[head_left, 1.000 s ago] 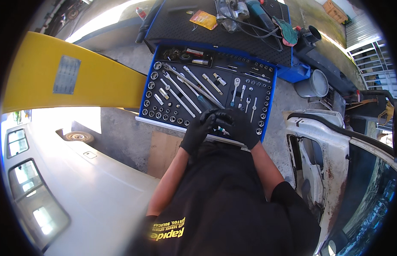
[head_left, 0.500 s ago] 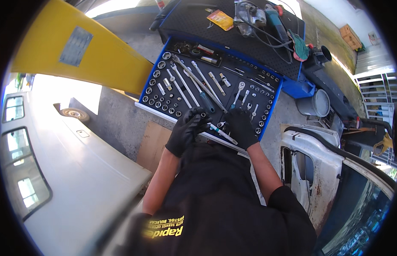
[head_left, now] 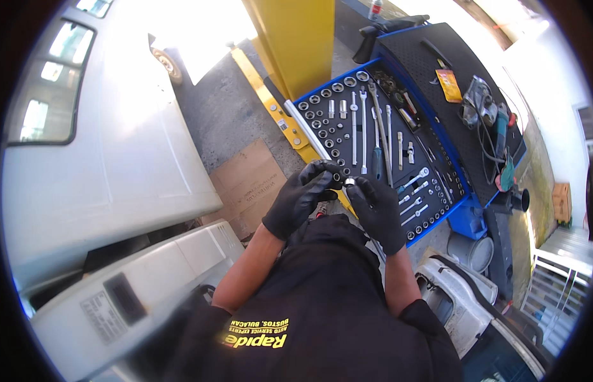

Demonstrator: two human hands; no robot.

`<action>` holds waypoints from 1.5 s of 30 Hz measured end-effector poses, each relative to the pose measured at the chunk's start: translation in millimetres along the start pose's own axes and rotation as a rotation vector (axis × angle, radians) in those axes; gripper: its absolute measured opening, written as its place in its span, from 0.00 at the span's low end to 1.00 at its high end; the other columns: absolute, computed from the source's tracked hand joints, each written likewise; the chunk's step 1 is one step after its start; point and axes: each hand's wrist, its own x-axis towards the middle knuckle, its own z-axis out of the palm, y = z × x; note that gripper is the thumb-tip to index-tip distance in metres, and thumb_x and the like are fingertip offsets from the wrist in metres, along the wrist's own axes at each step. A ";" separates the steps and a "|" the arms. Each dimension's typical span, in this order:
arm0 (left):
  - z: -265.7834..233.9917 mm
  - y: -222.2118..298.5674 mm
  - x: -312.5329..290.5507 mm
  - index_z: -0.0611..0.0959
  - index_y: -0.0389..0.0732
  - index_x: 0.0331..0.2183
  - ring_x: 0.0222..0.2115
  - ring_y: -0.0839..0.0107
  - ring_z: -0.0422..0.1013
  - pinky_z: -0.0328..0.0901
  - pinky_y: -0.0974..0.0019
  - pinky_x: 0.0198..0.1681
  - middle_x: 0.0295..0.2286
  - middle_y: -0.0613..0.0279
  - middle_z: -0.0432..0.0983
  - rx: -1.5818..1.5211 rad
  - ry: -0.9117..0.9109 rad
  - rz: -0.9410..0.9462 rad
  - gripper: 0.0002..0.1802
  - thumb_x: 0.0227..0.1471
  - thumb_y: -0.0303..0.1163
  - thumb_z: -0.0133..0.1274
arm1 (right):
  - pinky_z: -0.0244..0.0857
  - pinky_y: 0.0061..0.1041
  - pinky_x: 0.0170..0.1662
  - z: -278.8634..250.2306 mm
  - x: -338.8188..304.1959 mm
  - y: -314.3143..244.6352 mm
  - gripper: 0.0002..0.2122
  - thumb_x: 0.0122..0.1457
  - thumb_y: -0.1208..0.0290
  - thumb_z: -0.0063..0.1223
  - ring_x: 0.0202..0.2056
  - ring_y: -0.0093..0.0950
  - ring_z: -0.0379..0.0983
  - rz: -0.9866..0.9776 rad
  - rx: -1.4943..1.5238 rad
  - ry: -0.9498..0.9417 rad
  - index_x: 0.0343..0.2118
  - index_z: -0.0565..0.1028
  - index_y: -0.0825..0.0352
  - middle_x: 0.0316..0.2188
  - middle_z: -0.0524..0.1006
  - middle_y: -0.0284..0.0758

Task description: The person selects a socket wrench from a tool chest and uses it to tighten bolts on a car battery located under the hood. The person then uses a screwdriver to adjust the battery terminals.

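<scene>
My left hand [head_left: 301, 196], in a black glove, pinches a small dark-rimmed socket [head_left: 336, 177] with its fingertips. Close beside it, my black-gloved right hand [head_left: 378, 210] is closed around what looks like a ratchet, whose shiny round metal end [head_left: 350, 183] shows at the fingertips. The rest of that tool is hidden by the glove. Both hands are over the silver front edge of an open blue tool drawer [head_left: 307, 130]. In its black insert lie rows of sockets [head_left: 326, 93], long bars and wrenches [head_left: 364, 127], and another ratchet [head_left: 414, 180] with a teal handle.
A black-topped cabinet [head_left: 430, 54] carries a yellow packet [head_left: 449, 85] and an angle grinder [head_left: 502, 130]. A yellow post [head_left: 296, 44] stands beyond the drawer. Cardboard [head_left: 249, 186] lies on the floor by a white vehicle [head_left: 118, 127]; a worn vehicle door [head_left: 449, 299] is at right.
The view has turned, so the drawer now sits farther right. My right hand has lifted from the drawer toward my left, and the white-and-teal tool handle between them no longer shows.
</scene>
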 end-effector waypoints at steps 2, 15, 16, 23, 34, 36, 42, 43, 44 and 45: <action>-5.9 3.6 -26.1 0.79 0.41 0.55 0.42 0.79 0.73 0.68 0.72 0.49 0.43 0.67 0.79 0.108 0.090 0.136 0.16 0.70 0.35 0.52 | 0.65 0.28 0.30 18.3 -3.6 -9.3 0.07 0.64 0.70 0.60 0.23 0.25 0.72 -0.097 -0.068 -0.046 0.38 0.80 0.69 0.22 0.76 0.36; -29.8 -79.7 -245.9 0.83 0.36 0.49 0.37 0.76 0.78 0.74 0.66 0.43 0.40 0.61 0.83 0.553 0.549 0.294 0.16 0.66 0.36 0.55 | 0.66 0.28 0.30 134.0 -102.3 -75.9 0.08 0.66 0.70 0.57 0.25 0.27 0.76 -0.314 -0.006 -0.546 0.38 0.81 0.70 0.24 0.78 0.39; -30.5 -95.9 -258.1 0.83 0.36 0.49 0.36 0.77 0.77 0.73 0.67 0.41 0.39 0.63 0.82 0.344 0.587 0.336 0.17 0.67 0.38 0.55 | 0.67 0.27 0.31 141.5 -118.5 -80.3 0.08 0.66 0.70 0.58 0.26 0.26 0.76 -0.344 -0.027 -0.582 0.38 0.81 0.70 0.24 0.78 0.39; -21.5 -170.6 -342.7 0.82 0.38 0.51 0.32 0.84 0.69 0.67 0.74 0.36 0.34 0.72 0.77 -0.119 0.752 0.510 0.17 0.70 0.40 0.51 | 0.65 0.22 0.30 171.4 -215.8 -64.5 0.05 0.65 0.76 0.58 0.26 0.18 0.72 -0.495 -0.063 -0.788 0.35 0.81 0.72 0.26 0.80 0.33; 5.6 -215.4 -393.4 0.81 0.38 0.52 0.36 0.79 0.74 0.70 0.69 0.44 0.37 0.66 0.82 -0.244 0.890 0.632 0.16 0.67 0.36 0.56 | 0.65 0.27 0.29 181.3 -240.1 -104.2 0.05 0.56 0.73 0.63 0.22 0.28 0.72 -0.684 -0.130 -1.013 0.32 0.82 0.68 0.21 0.75 0.36; 4.3 -216.6 -397.3 0.80 0.38 0.50 0.38 0.78 0.75 0.71 0.69 0.46 0.38 0.64 0.81 -0.446 0.906 0.704 0.14 0.68 0.36 0.56 | 0.65 0.28 0.28 182.6 -234.9 -110.2 0.05 0.53 0.73 0.65 0.21 0.30 0.72 -0.781 -0.132 -1.058 0.31 0.82 0.68 0.20 0.75 0.36; 19.1 -208.4 -424.9 0.79 0.41 0.47 0.41 0.76 0.75 0.71 0.68 0.49 0.39 0.66 0.78 -0.678 0.822 0.914 0.09 0.69 0.33 0.53 | 0.68 0.31 0.28 203.0 -249.4 -141.6 0.06 0.49 0.74 0.66 0.21 0.33 0.75 -1.015 -0.031 -1.079 0.31 0.82 0.64 0.21 0.77 0.35; 24.0 -204.5 -429.9 0.79 0.41 0.47 0.40 0.76 0.75 0.71 0.67 0.48 0.38 0.65 0.78 -0.708 0.839 0.937 0.08 0.68 0.32 0.53 | 0.68 0.31 0.28 204.1 -250.2 -142.6 0.06 0.48 0.74 0.66 0.21 0.33 0.75 -1.031 -0.017 -1.078 0.31 0.82 0.64 0.21 0.77 0.35; 26.1 -203.1 -429.3 0.80 0.40 0.46 0.38 0.78 0.74 0.70 0.70 0.46 0.37 0.66 0.78 -0.705 0.854 0.962 0.10 0.69 0.34 0.54 | 0.68 0.31 0.28 201.5 -250.6 -140.6 0.07 0.48 0.74 0.66 0.22 0.33 0.75 -1.017 -0.007 -1.084 0.32 0.82 0.64 0.22 0.77 0.34; 25.4 -201.3 -430.8 0.80 0.39 0.46 0.37 0.79 0.73 0.69 0.72 0.45 0.36 0.68 0.77 -0.689 0.878 0.994 0.12 0.69 0.36 0.55 | 0.67 0.32 0.28 203.0 -251.2 -140.1 0.08 0.47 0.73 0.67 0.22 0.34 0.74 -1.013 0.017 -1.087 0.32 0.82 0.64 0.22 0.77 0.34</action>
